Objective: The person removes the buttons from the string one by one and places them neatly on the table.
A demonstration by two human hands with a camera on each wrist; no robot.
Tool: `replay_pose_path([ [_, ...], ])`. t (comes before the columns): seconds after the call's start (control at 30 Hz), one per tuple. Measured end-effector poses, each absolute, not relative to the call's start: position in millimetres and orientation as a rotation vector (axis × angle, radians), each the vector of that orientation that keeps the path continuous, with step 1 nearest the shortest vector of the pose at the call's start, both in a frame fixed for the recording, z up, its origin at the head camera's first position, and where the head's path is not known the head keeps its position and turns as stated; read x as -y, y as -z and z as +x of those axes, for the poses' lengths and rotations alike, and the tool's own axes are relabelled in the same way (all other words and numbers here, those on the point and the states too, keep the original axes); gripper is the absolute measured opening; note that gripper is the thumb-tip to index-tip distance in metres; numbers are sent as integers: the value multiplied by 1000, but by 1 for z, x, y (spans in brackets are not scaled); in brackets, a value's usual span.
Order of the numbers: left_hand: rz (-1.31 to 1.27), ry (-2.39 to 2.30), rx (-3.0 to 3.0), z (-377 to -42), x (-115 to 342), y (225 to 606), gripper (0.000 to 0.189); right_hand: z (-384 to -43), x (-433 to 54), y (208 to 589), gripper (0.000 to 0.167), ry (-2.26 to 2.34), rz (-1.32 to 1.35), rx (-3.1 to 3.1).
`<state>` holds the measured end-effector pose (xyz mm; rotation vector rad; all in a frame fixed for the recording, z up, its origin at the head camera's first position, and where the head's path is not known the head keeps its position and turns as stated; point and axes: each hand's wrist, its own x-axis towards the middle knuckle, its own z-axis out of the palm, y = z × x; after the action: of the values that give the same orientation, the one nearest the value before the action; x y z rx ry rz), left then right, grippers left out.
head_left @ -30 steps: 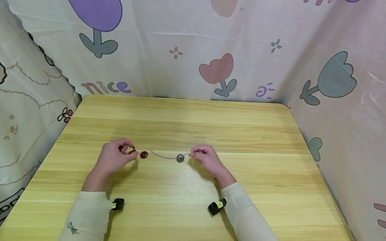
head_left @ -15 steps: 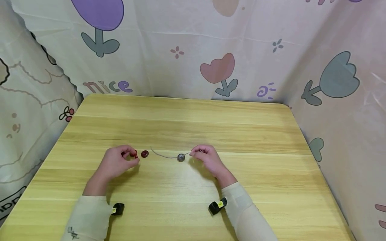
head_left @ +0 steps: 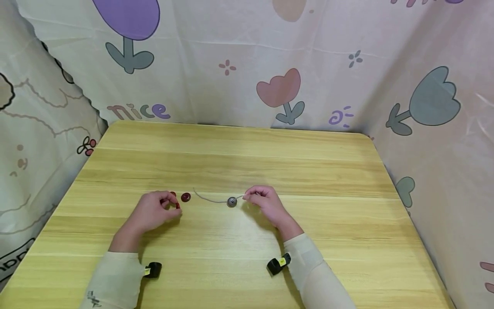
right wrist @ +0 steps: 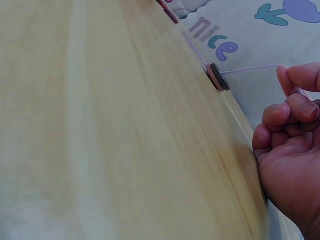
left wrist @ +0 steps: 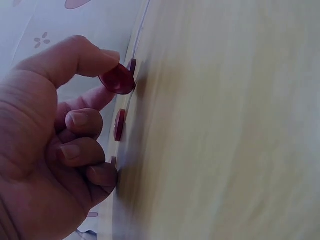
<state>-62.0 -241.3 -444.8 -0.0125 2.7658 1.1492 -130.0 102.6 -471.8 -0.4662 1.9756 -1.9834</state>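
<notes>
My left hand pinches a glossy red button between thumb and index finger, a little above the table. Right beside these fingers lies a dark red button. Another red button shows just behind the fingertips, partly hidden. With thumb and index finger my right hand pinches one end of a thin grey cord. A dark grey button is strung on that cord, with a brownish one against it in the right wrist view. A brown round piece sits within the curled right fingers.
The wooden table runs back to a patterned cloth hung behind and at both sides. Black cameras are strapped at the two wrists. The cord's free end curves toward the dark red button.
The left hand has shifted slightly right and toward my body with its red button, uncovering another red button on the table. The right hand, cord and grey button stay put.
</notes>
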Motion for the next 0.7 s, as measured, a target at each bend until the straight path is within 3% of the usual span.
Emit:
replay_pose_path([
  [0.7, 100, -1000, -2883, -67, 233, 456, 19, -118, -101, 441, 10, 1972, -461, -1982],
])
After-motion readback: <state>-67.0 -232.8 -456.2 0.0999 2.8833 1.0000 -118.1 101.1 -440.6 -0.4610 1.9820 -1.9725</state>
